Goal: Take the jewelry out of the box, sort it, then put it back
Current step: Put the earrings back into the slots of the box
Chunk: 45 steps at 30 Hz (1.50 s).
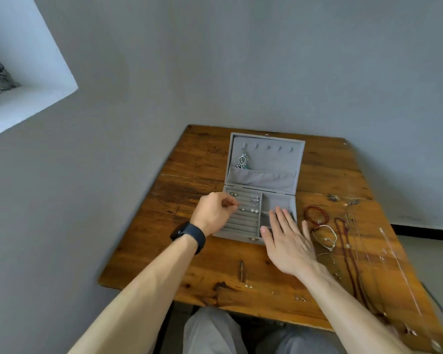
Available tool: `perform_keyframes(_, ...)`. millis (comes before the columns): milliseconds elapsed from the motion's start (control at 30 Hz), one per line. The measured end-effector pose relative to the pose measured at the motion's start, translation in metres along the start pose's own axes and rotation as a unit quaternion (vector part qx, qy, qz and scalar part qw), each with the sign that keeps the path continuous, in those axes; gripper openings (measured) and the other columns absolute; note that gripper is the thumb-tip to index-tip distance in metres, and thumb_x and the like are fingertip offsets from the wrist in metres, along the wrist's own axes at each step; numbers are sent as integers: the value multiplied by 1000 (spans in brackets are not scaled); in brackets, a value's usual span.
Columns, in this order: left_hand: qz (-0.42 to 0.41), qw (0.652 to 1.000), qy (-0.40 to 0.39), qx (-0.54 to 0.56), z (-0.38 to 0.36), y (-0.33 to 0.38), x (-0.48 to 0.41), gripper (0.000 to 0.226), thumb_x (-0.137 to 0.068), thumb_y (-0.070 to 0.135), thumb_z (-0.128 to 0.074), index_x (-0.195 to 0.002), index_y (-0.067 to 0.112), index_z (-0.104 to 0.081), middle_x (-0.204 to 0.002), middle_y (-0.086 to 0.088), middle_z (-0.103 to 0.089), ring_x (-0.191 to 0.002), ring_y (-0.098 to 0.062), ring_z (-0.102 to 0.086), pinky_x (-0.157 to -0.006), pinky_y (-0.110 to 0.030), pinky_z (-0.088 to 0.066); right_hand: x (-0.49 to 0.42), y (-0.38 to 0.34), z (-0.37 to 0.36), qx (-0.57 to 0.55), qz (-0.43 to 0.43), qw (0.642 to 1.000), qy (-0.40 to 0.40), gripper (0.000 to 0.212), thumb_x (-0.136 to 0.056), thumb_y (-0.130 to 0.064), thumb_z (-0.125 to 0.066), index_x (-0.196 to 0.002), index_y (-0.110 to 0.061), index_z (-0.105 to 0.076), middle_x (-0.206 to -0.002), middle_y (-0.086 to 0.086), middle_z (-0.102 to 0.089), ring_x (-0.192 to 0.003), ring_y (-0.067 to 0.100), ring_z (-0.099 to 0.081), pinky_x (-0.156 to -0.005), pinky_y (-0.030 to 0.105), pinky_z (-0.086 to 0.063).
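A grey velvet jewelry box [279, 198] lies open on the wooden table [197, 159]. A dangling silver earring [242, 159] hangs on a hook in the lid. Rings and pearl studs [253, 204] sit in the ring rolls on the left half. My left hand [214, 213] hovers over the ring rolls with fingertips pinched together; something tiny may be between them, but I cannot tell. My right hand [288, 241] is flat with fingers spread over the box's front right corner.
Right of the box lie a red bead bracelet [315, 213], a white cord bracelet [326, 237], a long dark bead necklace [349, 254] and thin chains [391, 254]. Small earrings [299, 297] are scattered near the front edge. A grey wall stands behind the table.
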<state>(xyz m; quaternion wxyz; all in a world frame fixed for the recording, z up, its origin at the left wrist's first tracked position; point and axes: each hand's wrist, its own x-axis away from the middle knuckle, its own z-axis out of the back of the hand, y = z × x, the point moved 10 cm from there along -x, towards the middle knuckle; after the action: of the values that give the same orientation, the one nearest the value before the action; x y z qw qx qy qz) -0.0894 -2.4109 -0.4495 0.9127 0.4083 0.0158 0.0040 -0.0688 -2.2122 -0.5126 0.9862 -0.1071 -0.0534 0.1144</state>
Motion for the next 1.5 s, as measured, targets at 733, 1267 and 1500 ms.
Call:
perform_keyframes(733, 64, 988, -40, -137, -22, -7, -32, 10, -90, 30, -72, -85, 38, -73, -99, 12, -71, -91, -8, -64, -76, -26, -55, 0, 1, 1, -22, 6, 999, 45, 72, -99, -61, -3, -159, -21, -5, -167, -2, 2, -153, 14, 10, -118, 50, 10)
perform_keyframes(1267, -124, 937, 79, -318, -35, 29, 16, 33, -101, 25, -49, -129, 23, -65, -120, -1, -68, -104, -22, -65, -74, -34, -56, 1, 0, 0, -20, 23, 998, 54, 72, -100, -58, -1, -159, -18, -7, -167, 2, 0, -153, 16, 8, -120, 40, 8)
perform_keyframes(1500, -96, 946, 22, -310, -37, 27, 12, 37, -100, 26, -48, -136, 24, -57, -130, -3, -60, -111, -25, -62, -81, -38, -56, -1, 1, 3, -90, 26, 996, -16, 69, -103, -57, -15, -160, -20, -8, -167, 0, 3, -153, 15, 8, -122, 42, 3)
